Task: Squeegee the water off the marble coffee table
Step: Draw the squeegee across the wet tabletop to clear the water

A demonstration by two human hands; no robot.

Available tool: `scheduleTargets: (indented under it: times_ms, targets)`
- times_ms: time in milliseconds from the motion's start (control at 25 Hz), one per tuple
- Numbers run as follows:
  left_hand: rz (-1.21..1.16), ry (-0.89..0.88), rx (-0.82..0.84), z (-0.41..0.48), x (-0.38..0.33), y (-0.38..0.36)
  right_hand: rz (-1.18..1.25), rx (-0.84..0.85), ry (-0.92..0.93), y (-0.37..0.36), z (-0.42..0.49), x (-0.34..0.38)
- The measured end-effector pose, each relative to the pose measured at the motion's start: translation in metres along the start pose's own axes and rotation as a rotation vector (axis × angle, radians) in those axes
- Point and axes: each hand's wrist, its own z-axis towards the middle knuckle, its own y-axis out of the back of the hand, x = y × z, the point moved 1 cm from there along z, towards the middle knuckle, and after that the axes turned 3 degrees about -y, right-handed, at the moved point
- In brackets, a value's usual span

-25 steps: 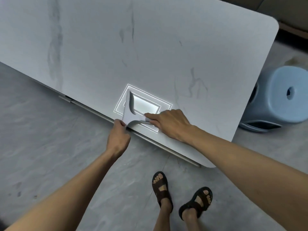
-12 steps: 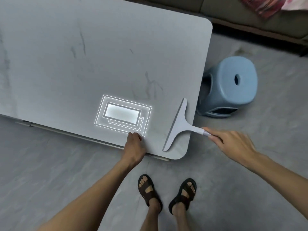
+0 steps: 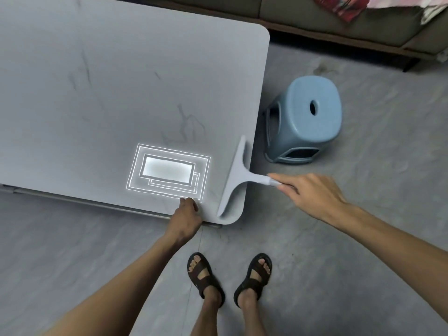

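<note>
The grey marble coffee table [image 3: 121, 93] fills the upper left. A pale grey squeegee [image 3: 236, 175] lies with its blade along the table's right edge, near the front right corner. My right hand [image 3: 308, 192] holds the end of its handle, out past the table edge. My left hand [image 3: 185, 218] grips the table's front edge, thumb on top, just left of the squeegee blade. A bright rectangular light reflection [image 3: 167, 172] shines on the tabletop beside my left hand. I cannot make out water on the surface.
A blue plastic stool [image 3: 308, 120] stands on the grey floor right of the table. A sofa [image 3: 339, 18] with a red patterned cloth [image 3: 351, 6] runs along the back. My feet in brown sandals [image 3: 228, 277] stand below the table's corner.
My right hand drew the squeegee from the reflection near my left hand rightward to the table's right edge. My left hand let go of the blade and stays on the front edge.
</note>
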Motion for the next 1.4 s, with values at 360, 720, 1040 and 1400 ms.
scheduleTargets:
  times_ms: [360, 720, 1040, 1400]
  targets:
    - [0.067, -0.015, 0.056, 0.002, -0.003, -0.005, -0.064, 0.038, 0.130, -0.026, -0.007, -0.026]
    - [0.012, 0.023, 0.050, -0.003, -0.022, -0.013, -0.075, 0.051, 0.224, -0.011, -0.009, -0.029]
    - [-0.056, 0.028, -0.001, -0.010, -0.029, -0.019, -0.097, 0.008, 0.300, -0.017, 0.036, -0.041]
    - [-0.292, 0.190, -0.277, -0.021, -0.012, -0.004, -0.083, 0.050, 0.430, 0.018, 0.042, -0.014]
